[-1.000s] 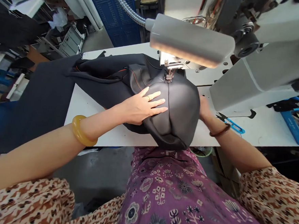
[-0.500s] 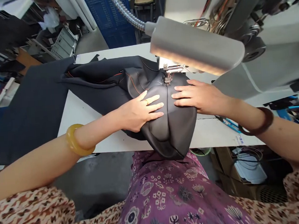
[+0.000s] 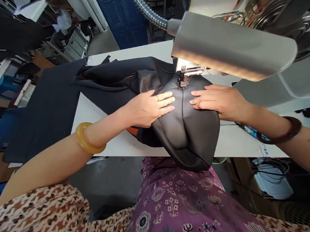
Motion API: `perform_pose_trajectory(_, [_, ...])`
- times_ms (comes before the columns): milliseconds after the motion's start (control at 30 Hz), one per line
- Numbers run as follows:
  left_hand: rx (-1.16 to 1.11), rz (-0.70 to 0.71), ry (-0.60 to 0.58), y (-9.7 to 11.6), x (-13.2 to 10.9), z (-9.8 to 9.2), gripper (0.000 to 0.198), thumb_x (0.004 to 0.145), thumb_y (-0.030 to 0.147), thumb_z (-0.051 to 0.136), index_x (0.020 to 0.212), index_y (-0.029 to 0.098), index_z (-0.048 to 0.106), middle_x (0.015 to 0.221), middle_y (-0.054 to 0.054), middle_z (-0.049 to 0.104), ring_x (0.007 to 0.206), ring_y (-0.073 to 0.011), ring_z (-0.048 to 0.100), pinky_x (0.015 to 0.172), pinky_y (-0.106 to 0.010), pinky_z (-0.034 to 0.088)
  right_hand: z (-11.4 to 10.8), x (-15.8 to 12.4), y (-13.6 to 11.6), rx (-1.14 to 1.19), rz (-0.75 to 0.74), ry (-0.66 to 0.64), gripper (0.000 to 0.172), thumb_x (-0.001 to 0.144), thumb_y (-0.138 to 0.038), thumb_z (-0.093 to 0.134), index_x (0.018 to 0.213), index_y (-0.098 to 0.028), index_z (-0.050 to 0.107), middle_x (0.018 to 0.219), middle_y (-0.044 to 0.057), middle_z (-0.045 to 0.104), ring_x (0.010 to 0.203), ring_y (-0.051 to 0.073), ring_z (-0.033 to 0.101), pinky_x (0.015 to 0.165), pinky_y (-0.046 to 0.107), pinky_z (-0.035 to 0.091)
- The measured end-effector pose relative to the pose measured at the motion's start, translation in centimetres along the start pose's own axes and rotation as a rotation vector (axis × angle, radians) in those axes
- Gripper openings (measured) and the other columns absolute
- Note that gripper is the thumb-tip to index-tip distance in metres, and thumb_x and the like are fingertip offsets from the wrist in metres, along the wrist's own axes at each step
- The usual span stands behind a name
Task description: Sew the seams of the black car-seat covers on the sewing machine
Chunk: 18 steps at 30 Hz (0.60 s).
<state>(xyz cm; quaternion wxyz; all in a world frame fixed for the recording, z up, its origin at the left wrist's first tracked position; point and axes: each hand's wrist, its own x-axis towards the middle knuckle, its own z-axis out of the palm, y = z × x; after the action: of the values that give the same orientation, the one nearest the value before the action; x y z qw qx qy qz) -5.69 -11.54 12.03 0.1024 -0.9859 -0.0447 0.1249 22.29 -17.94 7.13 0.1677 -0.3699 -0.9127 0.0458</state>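
My left hand [image 3: 150,110] and my right hand [image 3: 217,102] lie flat on a curved piece of black leatherette [image 3: 188,135], one on each side of its central seam, fingers apart and gripping nothing. The fingertips of both hands stop just short of that seam. The seam runs up to the steel presser foot [image 3: 184,78] of a sewing machine, which sits on the material. Orange stitching shows on the black fabric [image 3: 120,74] beyond my left hand. The needle is hidden by the foot and the lamp.
A grey machine lamp [image 3: 232,45] hangs over the needle area, and the machine's pale arm [image 3: 283,89] fills the right. Blue-handled thread snips [image 3: 248,129] lie partly under my right forearm. Dark cloth [image 3: 37,110] hangs over the white table's [image 3: 111,133] left edge.
My right hand has come from the far side of the piece onto its top, beside the seam. Since half a second ago both hands have stayed nearly still, while the view has shifted slightly.
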Motion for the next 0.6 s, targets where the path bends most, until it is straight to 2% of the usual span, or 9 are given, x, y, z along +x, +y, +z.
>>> perform_pose_trajectory(100, [-0.062, -0.029, 0.018, -0.8, -0.2, 0.0, 0.061, 0.079, 0.014, 0.047, 0.14, 0.017, 0.044, 0.149, -0.009, 0.039, 0.138, -0.0273, 0.035, 0.093, -0.041, 0.045, -0.1, 0.4, 0.3, 0.09, 0.06, 0.053, 0.031, 0.091, -0.036, 0.039, 0.085, -0.026, 0.068, 0.105, 0.001, 0.072, 0.116, 0.023, 0.059, 0.091, 0.042, 0.044])
perform_pose_trajectory(233, [-0.13, -0.083, -0.002, -1.5, -0.2, 0.0, 0.063, 0.078, 0.016, 0.049, 0.141, 0.021, 0.043, 0.15, -0.007, 0.036, 0.14, -0.0267, 0.033, 0.104, -0.044, 0.037, -0.2, 0.9, 0.9, 0.209, 0.171, 0.043, 0.03, 0.086, -0.044, 0.044, 0.084, -0.028, 0.068, 0.101, 0.0, 0.072, 0.113, 0.026, 0.061, 0.089, 0.044, 0.044])
perform_pose_trajectory(400, [-0.158, -0.109, 0.001, -2.0, 0.0, 0.5, 0.063, 0.081, 0.025, 0.054, 0.142, 0.023, 0.041, 0.15, -0.008, 0.038, 0.14, -0.0274, 0.033, 0.109, -0.048, 0.033, -0.3, 1.2, 1.7, 0.28, 0.243, 0.037, 0.03, 0.08, -0.051, 0.05, 0.078, -0.028, 0.067, 0.096, 0.0, 0.073, 0.11, 0.028, 0.062, 0.09, 0.048, 0.044])
perform_pose_trajectory(600, [-0.169, -0.158, 0.018, -3.5, 0.4, 0.7, 0.065, 0.081, 0.029, 0.057, 0.143, 0.031, 0.038, 0.15, -0.002, 0.037, 0.139, -0.0263, 0.035, 0.108, -0.048, 0.034, -0.1, 1.8, 3.3, 0.347, 0.362, 0.053, 0.028, 0.077, -0.048, 0.053, 0.084, -0.024, 0.066, 0.108, 0.006, 0.069, 0.114, 0.029, 0.058, 0.097, 0.049, 0.045])
